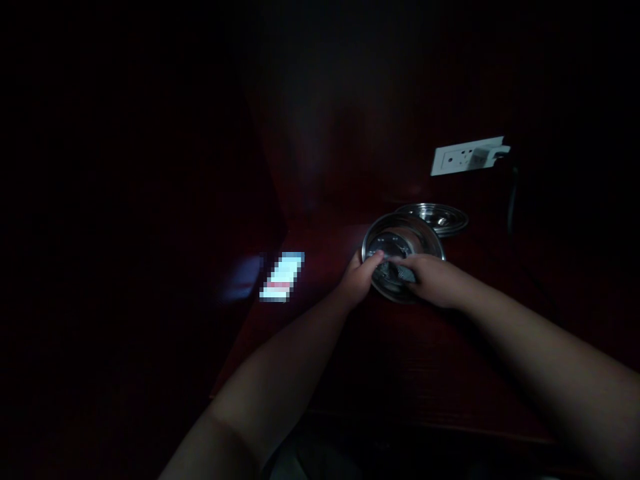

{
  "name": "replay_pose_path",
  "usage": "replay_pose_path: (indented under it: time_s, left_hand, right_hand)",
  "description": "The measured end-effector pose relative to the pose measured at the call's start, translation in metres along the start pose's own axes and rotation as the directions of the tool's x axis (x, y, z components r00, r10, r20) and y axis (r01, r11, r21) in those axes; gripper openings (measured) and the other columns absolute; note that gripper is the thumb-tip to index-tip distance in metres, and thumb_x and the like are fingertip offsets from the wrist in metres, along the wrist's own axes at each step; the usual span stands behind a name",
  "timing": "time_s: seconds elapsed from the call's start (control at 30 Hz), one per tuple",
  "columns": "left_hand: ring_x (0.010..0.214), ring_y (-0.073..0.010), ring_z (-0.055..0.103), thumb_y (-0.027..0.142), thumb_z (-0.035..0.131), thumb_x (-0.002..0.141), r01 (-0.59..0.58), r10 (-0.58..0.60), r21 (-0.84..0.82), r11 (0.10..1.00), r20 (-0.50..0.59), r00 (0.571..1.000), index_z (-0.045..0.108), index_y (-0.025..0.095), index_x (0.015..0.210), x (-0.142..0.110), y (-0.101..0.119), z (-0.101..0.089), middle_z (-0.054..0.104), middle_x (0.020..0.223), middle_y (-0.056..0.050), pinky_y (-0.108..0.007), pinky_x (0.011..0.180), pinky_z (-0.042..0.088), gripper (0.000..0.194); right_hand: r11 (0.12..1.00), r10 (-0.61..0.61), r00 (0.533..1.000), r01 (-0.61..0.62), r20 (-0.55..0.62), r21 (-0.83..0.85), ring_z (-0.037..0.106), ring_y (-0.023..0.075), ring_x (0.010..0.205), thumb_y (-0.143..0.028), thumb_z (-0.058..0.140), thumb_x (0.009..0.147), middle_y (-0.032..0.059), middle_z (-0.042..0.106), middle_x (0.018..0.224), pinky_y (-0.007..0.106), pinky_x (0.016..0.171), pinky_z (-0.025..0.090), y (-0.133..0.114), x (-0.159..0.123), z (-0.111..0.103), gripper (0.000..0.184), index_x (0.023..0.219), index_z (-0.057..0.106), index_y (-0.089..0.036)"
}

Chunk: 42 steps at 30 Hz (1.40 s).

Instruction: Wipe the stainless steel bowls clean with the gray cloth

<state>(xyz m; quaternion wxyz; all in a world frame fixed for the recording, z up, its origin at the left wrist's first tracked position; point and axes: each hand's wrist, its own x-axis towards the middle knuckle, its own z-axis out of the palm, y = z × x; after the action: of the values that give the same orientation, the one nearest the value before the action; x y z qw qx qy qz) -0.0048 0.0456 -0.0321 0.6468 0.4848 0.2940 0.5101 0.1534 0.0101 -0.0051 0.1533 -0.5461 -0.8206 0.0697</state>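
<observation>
A shiny steel bowl (423,235) is tilted toward me above the dark red tabletop. My left hand (361,277) is closed on its left rim, thumb over the edge inside. My right hand (433,279) reaches into the bowl from the right, with curled fingers near the inner bottom. Beside those fingers shows a small grey, textured patch; the dim light hides what it is. Behind the bowl, a round steel lid or plate (443,217) lies on the table.
A lit phone (283,277), its screen blurred out, lies at the table's left edge. On the back wall is a white socket panel (467,157) with a plug in it and a cable (513,200) hanging down. Most of the surroundings are too dark to make out.
</observation>
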Motion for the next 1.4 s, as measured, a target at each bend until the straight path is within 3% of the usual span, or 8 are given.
replay_pose_path:
  time_s: [0.07,0.23,0.47,0.67,0.87,1.0,1.17,1.4]
  left_hand:
    - [0.105,-0.0255,0.056,0.040,0.064,0.070,-0.009,0.009,0.000,1.000,0.023,1.000,0.060,0.015,0.104,-0.001,0.000,0.000,0.064,0.110,-0.010,-0.040,0.093,0.040,0.042]
    - [0.102,-0.0237,0.057,0.040,0.064,0.071,-0.067,0.066,0.010,0.998,0.072,0.995,0.056,0.016,0.110,-0.004,0.002,0.000,0.063,0.108,-0.009,-0.040,0.093,0.040,0.047]
    - [0.103,-0.0227,0.055,0.031,0.071,0.065,-0.118,0.106,0.066,0.991,0.157,0.982,0.051,0.016,0.114,-0.009,0.004,0.000,0.060,0.110,-0.010,-0.039,0.094,0.039,0.054]
    - [0.106,-0.0230,0.054,0.030,0.071,0.066,-0.106,0.093,0.108,0.988,0.118,0.989,0.044,0.018,0.121,-0.009,0.001,0.001,0.058,0.112,-0.011,-0.040,0.094,0.039,0.062]
    - [0.103,-0.0226,0.055,0.033,0.068,0.069,-0.105,0.096,0.112,0.988,0.085,0.992,0.049,0.019,0.117,-0.008,-0.002,-0.001,0.061,0.110,-0.010,-0.041,0.094,0.039,0.054]
    - [0.101,-0.0217,0.057,0.032,0.067,0.069,-0.116,0.111,0.068,0.991,0.076,0.991,0.049,0.019,0.116,-0.007,-0.003,-0.001,0.062,0.107,-0.009,-0.041,0.094,0.039,0.052]
    - [0.100,-0.0222,0.057,0.030,0.069,0.067,-0.092,0.090,0.023,0.996,0.069,0.994,0.052,0.017,0.112,-0.008,-0.001,0.002,0.062,0.105,-0.009,-0.041,0.093,0.040,0.050]
    - [0.102,-0.0222,0.056,0.028,0.069,0.067,-0.093,0.093,0.004,0.996,0.078,0.993,0.052,0.017,0.113,-0.006,-0.001,0.003,0.061,0.108,-0.009,-0.040,0.095,0.039,0.051]
  right_hand:
    - [0.998,0.044,0.999,-0.044,-0.019,-0.045,0.058,0.0227,0.097,-0.012,0.053,0.068,0.0068,0.066,0.100,0.032,0.088,0.041,0.001,0.000,0.000,0.041,0.107,0.062,-0.022]
    - [1.000,0.015,1.000,-0.015,-0.027,-0.020,0.058,0.0231,0.100,-0.013,0.053,0.069,0.0090,0.064,0.105,0.031,0.089,0.040,-0.002,-0.002,0.002,0.048,0.116,0.057,-0.019]
    - [0.997,0.001,1.000,0.000,-0.020,0.077,0.059,0.0226,0.097,-0.012,0.051,0.069,0.0088,0.065,0.103,0.032,0.085,0.044,-0.004,-0.002,0.003,0.034,0.101,0.061,-0.017]
    - [0.983,-0.061,0.998,0.060,-0.002,0.175,0.060,0.0197,0.092,-0.013,0.050,0.072,0.0056,0.065,0.101,0.031,0.085,0.044,-0.006,-0.003,0.002,0.032,0.102,0.060,-0.018]
    - [0.956,-0.105,0.994,0.094,0.026,0.279,0.061,0.0177,0.083,-0.017,0.049,0.076,0.0047,0.067,0.093,0.029,0.079,0.047,-0.011,-0.002,0.001,0.025,0.098,0.060,-0.018]
    - [0.972,-0.082,0.997,0.079,0.004,0.219,0.061,0.0195,0.089,-0.019,0.050,0.076,0.0067,0.066,0.098,0.031,0.083,0.045,-0.010,-0.002,0.003,0.028,0.101,0.061,-0.017]
    - [1.000,0.014,0.999,-0.013,-0.029,0.028,0.057,0.0227,0.105,-0.011,0.051,0.070,0.0093,0.063,0.111,0.034,0.092,0.040,0.000,0.000,0.007,0.051,0.120,0.055,-0.018]
    - [0.999,0.047,0.999,-0.048,-0.023,-0.022,0.058,0.0238,0.101,-0.011,0.052,0.067,0.0086,0.064,0.105,0.034,0.089,0.042,0.002,0.001,0.005,0.050,0.115,0.058,-0.021]
